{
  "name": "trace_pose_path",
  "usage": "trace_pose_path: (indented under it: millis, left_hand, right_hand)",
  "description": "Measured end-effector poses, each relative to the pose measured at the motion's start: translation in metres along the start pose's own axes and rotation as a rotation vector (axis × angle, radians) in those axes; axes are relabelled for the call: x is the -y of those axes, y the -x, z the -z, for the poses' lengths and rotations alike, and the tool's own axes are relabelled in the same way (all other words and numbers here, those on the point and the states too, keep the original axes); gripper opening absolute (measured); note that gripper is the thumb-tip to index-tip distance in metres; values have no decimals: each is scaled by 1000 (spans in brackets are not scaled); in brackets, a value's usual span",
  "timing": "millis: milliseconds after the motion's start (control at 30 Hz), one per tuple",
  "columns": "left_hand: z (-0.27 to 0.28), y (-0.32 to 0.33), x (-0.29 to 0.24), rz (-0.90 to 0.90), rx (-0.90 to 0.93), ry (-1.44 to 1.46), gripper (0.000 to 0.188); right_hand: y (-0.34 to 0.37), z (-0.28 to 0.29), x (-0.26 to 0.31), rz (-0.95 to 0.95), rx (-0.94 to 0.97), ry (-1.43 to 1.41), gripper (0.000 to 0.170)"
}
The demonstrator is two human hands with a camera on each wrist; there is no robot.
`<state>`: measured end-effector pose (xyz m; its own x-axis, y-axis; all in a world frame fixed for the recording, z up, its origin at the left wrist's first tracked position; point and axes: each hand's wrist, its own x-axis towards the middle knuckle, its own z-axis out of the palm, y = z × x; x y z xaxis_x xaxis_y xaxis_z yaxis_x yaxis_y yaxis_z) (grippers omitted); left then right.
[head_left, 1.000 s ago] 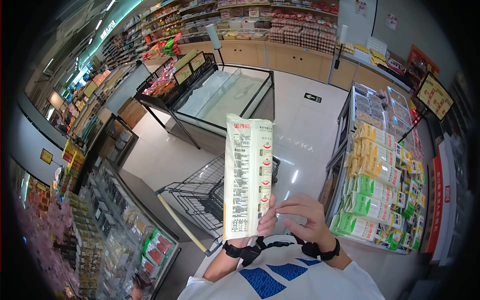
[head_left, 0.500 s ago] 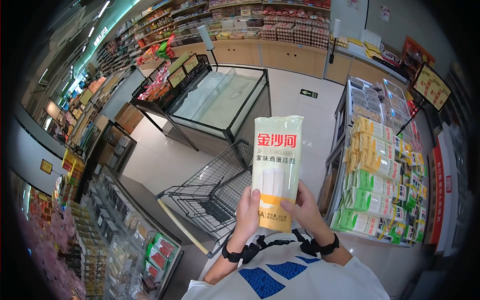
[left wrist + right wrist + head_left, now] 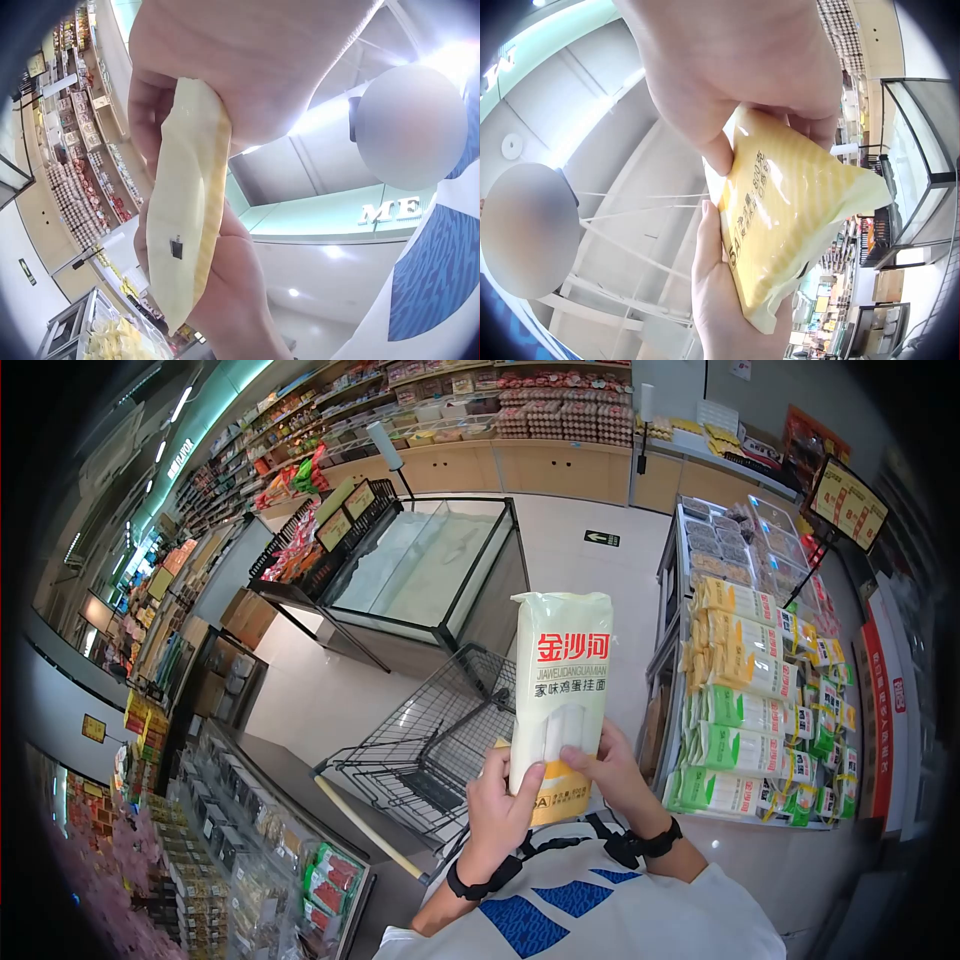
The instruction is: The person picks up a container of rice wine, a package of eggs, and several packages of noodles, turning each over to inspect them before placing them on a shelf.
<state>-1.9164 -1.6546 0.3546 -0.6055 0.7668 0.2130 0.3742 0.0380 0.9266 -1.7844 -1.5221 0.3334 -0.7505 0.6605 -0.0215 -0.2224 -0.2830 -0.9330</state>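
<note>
A pale green and yellow noodle packet (image 3: 568, 700) stands nearly upright in front of the chest, its printed front towards the head camera. The left hand (image 3: 497, 800) grips its lower left edge, thumb on the front. At the lower right side the right hand (image 3: 617, 775) pinches it, thumb across the yellow band. The packet's bottom end (image 3: 184, 217) shows between both hands in the left wrist view. In the right wrist view its yellow front (image 3: 769, 202) lies between the right hand (image 3: 742, 67) above and the left hand (image 3: 727, 307) below.
A wire shopping cart (image 3: 430, 750) stands on the floor just beyond the hands, to the left. Stacked noodle packets (image 3: 740, 710) fill a stand on the right. A glass-sided bin (image 3: 430, 570) is ahead; packed shelves (image 3: 240, 840) line the lower left.
The packet has turned from its printed back to its front, then shifted slightly right. The right hand, apart from it a second ago, has taken hold. The view has swung a little right.
</note>
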Motion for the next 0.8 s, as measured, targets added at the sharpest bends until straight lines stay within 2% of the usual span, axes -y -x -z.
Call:
trace_pose_path:
  millis: [167, 267, 467, 567, 633, 800]
  left_hand:
    - [-6, 1, -3, -30, 14, -16, 24]
    - [-9, -2, 5, 47, 40, 26, 24]
    - [-11, -7, 15, 74, 41, 53, 28]
    - [-19, -8, 30, 98, 29, 193, 33]
    - [-23, -10, 32, 36, 8, 219, 34]
    - [-23, -15, 40, 173, 153, 213, 36]
  right_hand:
    - [-1, 4, -2, -24, -6, -23, 61]
    - [0, 3, 3, -8, -10, -17, 61]
    - [3, 5, 11, 96, 37, 36, 63]
    - [2, 16, 14, 146, 20, 133, 61]
    - [0, 24, 9, 98, 84, -18, 59]
    - [-3, 49, -7, -38, 21, -52, 51]
